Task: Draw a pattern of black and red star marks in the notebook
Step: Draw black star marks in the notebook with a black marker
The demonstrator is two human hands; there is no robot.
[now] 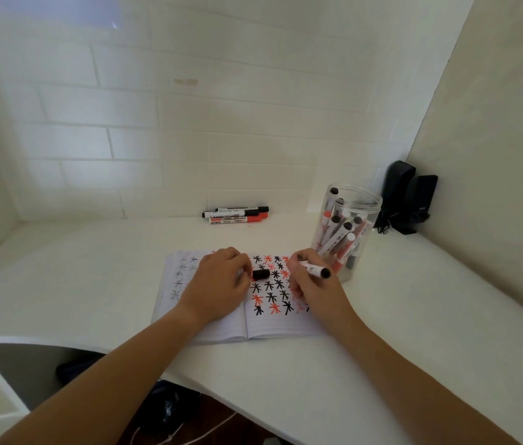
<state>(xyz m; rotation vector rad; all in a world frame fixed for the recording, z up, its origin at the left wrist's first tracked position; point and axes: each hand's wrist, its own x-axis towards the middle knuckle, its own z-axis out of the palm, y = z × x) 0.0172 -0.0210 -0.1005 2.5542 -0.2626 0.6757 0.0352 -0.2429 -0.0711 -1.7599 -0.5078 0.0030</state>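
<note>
Open white lined-paper notebook (253, 322) lies flat on white worktop (382, 332), right page part-filled with black and red star marks (270, 285), loose black marker cap (260, 274) sitting on page. Right hand (313, 285) fingers closed round white-barrelled black marker (316, 270), tail end up; left hand (218, 284) rests loosely curled on page beside cap, holding nothing. Marker looks light, rigid, smooth, best pinched low on barrel; thin pages likely flop, so pin them flat; clear plastic jar of markers (346, 229) just beside
</note>
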